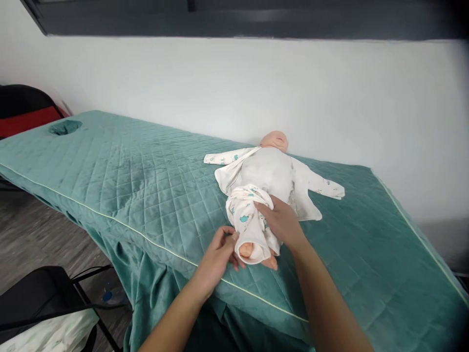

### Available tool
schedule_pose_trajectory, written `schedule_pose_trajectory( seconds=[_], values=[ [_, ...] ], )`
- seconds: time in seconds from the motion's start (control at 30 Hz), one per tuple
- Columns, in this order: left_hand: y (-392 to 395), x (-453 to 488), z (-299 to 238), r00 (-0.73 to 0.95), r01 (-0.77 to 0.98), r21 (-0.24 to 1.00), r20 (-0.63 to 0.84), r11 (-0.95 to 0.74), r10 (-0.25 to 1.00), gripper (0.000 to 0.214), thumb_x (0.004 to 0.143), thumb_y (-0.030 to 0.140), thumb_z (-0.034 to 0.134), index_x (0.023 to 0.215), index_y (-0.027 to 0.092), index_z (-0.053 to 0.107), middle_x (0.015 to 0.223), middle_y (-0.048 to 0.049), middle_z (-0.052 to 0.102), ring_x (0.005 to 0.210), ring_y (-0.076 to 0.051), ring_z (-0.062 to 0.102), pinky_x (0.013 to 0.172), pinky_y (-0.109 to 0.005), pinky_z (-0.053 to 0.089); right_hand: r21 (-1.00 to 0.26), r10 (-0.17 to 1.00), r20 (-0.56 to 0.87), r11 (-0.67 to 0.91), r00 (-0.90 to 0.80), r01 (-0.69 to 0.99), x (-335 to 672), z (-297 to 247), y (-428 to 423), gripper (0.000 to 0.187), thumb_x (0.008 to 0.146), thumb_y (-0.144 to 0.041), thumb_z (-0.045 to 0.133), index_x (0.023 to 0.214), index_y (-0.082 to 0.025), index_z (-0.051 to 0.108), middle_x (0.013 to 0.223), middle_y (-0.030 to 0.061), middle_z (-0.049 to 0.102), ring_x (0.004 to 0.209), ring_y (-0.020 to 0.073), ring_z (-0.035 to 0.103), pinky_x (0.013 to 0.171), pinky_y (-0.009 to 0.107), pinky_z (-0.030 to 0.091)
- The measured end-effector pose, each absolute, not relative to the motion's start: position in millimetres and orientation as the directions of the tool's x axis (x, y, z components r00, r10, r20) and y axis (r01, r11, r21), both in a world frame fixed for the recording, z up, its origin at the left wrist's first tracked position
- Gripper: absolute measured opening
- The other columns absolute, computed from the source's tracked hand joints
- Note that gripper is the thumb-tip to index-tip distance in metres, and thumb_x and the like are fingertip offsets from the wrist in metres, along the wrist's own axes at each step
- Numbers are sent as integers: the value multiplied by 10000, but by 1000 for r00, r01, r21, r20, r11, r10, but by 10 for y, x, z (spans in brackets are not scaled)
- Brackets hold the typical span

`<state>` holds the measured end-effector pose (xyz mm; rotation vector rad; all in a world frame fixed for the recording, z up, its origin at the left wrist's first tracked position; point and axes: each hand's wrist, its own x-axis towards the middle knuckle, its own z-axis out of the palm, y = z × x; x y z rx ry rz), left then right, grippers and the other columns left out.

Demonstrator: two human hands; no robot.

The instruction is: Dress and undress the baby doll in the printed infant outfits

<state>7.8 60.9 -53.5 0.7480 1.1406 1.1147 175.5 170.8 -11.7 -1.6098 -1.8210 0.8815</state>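
A baby doll [274, 140] lies on its back on a green quilted bed cover, its head by the wall. Its white printed shirt [309, 205] is spread open beneath the body, sleeves stretched to both sides. White baby trousers [245, 215] with green prints are bunched around its legs, and the feet poke out at the cuffs. My right hand [280, 220] is closed on the trousers at the doll's thigh, thumb on top. At the near cuff, my left hand [222, 249] pinches the trouser leg's edge with curled fingers; some of its fingertips are hidden under the leg.
The bed [146, 171] runs along a white wall, with a face hole [65, 127] at its far left end. A black chair [40, 298] with pale fabric on it stands at the lower left. A red and black chair [29, 112] is behind the bed's left end.
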Motion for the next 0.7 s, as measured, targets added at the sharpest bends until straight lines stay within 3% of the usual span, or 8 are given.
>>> schedule_pose_trajectory(
  seconds=[0.17, 0.33, 0.57, 0.7],
  values=[
    [733, 123, -549, -70, -415, 870, -321, 265, 945, 457, 740, 603, 754, 822, 218, 521, 695, 51, 506, 583, -94, 472, 521, -211, 409, -802, 992, -11, 66, -124, 594, 1771, -143, 1677, 370, 877, -536, 585, 985, -211, 724, 965, 36, 778, 936, 279, 674, 798, 364, 480],
    [790, 108, -550, -50, -303, 918, -282, 254, 958, 470, 831, 662, 650, 893, 206, 555, 790, 28, 552, 706, -106, 499, 627, -212, 421, -799, 994, -35, 34, -103, 601, 1775, -129, 1652, 371, 863, -539, 593, 945, -203, 726, 911, 29, 768, 893, 268, 663, 747, 349, 469],
    [865, 229, -599, -100, -484, 851, -285, 204, 953, 454, 763, 574, 741, 940, 219, 520, 749, 50, 518, 614, -91, 444, 576, -212, 365, -829, 994, -13, 50, -109, 557, 1801, -170, 1673, 392, 863, -562, 603, 929, -193, 715, 922, 29, 758, 904, 264, 650, 759, 345, 466],
    [933, 257, -678, -153, -476, 871, -220, 124, 963, 392, 804, 509, 715, 972, 223, 506, 733, 54, 496, 608, -93, 450, 578, -210, 355, -841, 992, -19, 50, -121, 539, 1815, -181, 1673, 418, 860, -586, 608, 910, -184, 711, 899, 33, 753, 874, 262, 646, 749, 347, 470]
  ],
)
